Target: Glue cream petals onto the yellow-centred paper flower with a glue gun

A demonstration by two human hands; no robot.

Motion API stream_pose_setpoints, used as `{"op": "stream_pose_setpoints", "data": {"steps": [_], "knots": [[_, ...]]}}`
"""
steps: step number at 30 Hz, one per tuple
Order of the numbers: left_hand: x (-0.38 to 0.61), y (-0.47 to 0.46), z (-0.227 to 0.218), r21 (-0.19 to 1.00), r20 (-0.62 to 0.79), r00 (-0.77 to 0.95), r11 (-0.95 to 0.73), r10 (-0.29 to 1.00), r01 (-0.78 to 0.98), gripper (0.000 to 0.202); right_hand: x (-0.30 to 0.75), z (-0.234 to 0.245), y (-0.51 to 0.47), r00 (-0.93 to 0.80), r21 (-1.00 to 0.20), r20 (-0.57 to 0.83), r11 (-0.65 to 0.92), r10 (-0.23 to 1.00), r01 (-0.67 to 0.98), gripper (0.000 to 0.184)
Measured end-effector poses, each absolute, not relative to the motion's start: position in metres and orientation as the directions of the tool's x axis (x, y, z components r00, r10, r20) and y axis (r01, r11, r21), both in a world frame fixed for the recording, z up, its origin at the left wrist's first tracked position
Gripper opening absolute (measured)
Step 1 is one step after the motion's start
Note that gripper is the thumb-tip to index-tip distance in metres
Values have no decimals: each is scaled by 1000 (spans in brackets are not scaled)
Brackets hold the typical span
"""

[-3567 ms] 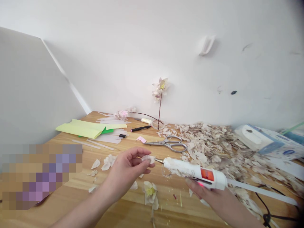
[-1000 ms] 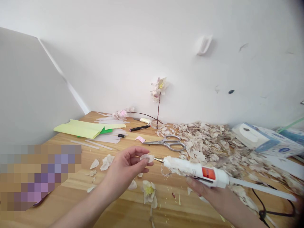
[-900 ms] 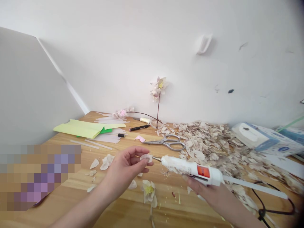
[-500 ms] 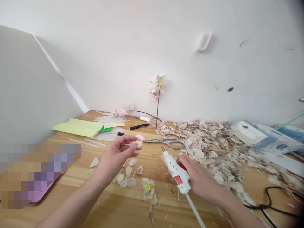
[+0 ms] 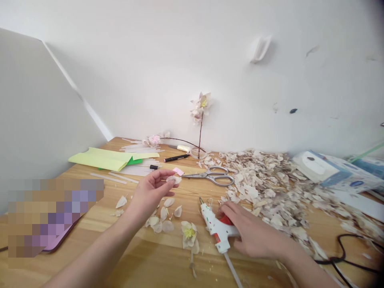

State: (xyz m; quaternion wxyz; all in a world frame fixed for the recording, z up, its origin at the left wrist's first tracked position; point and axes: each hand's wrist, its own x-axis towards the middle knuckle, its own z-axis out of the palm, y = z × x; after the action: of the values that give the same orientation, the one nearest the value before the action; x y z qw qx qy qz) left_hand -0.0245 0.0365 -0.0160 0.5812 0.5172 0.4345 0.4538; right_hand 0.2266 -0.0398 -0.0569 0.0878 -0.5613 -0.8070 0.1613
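Observation:
A pale petal (image 5: 174,179) is pinched between the thumb and fingers of my left hand (image 5: 154,187), above the table. My right hand (image 5: 249,230) has its fingers around the handle of a white hot glue gun (image 5: 214,224) with a red trigger, low over the wood or resting on it. The gun's nozzle points up and left, and a glue stick (image 5: 233,270) sticks out of its rear. Between my hands lies a flower (image 5: 189,234) with a yellow centre. Several loose petals (image 5: 163,214) lie below my left hand.
Grey scissors (image 5: 210,175) lie ahead, near a black marker (image 5: 177,158). A big heap of dried petals (image 5: 264,180) covers the right side, beside a tissue pack (image 5: 339,172). A finished flower stem (image 5: 201,132) stands at the wall. Yellow paper (image 5: 105,159) and a black cord (image 5: 339,260) flank the area.
My right hand and the glue gun have moved lower and slightly left, and the gun has turned more onto its side. My left hand keeps the petal, almost in place.

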Motion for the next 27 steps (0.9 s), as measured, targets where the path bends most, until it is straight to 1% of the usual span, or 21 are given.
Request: {"op": "stream_pose_setpoints", "data": {"steps": [3, 5, 7, 10, 13, 15, 17, 20, 22, 24, 26, 27], "knots": [[-25, 36, -14, 996, -27, 223, 46, 974, -81, 27, 215, -50, -43, -326, -372, 76, 330, 942, 868, 38], [-25, 35, -13, 997, -8, 217, 25, 976, -74, 27, 200, -50, -46, -317, -404, 135, 344, 939, 847, 32], [-26, 34, -13, 998, 10, 204, 2, 979, -62, 27, 183, -57, -48, -361, -439, 146, 387, 921, 811, 30], [-26, 33, -14, 998, 26, 210, -14, 977, -58, 25, 165, -73, -48, -391, -394, 183, 432, 902, 812, 30], [-26, 33, -15, 997, 31, 228, -15, 973, -71, 23, 158, -84, -45, -383, -355, 192, 428, 903, 831, 25], [-25, 33, -16, 997, 26, 226, -9, 974, -76, 24, 158, -86, -43, -366, -365, 201, 416, 909, 833, 23], [-25, 33, -15, 996, 16, 228, 4, 973, -86, 24, 160, -82, -42, -309, -452, 217, 376, 926, 809, 25], [-24, 33, -12, 994, -1, 242, 28, 970, -107, 24, 166, -70, -40, -146, -691, 175, 227, 974, 686, 26], [-24, 32, -10, 993, -23, 247, 51, 969, -108, 24, 170, -63, -39, -80, -843, 109, 135, 991, 520, 26], [-24, 31, -8, 992, -39, 252, 68, 967, -106, 25, 175, -59, -37, -73, -951, 50, 70, 996, 301, 28], [-24, 31, -8, 991, -42, 261, 73, 964, -111, 27, 179, -59, -34, -83, -995, 3, 12, 997, 100, 36], [-24, 31, -8, 991, -41, 264, 73, 964, -113, 28, 180, -59, -33, -86, -999, -9, -6, 996, 33, 40]]}}
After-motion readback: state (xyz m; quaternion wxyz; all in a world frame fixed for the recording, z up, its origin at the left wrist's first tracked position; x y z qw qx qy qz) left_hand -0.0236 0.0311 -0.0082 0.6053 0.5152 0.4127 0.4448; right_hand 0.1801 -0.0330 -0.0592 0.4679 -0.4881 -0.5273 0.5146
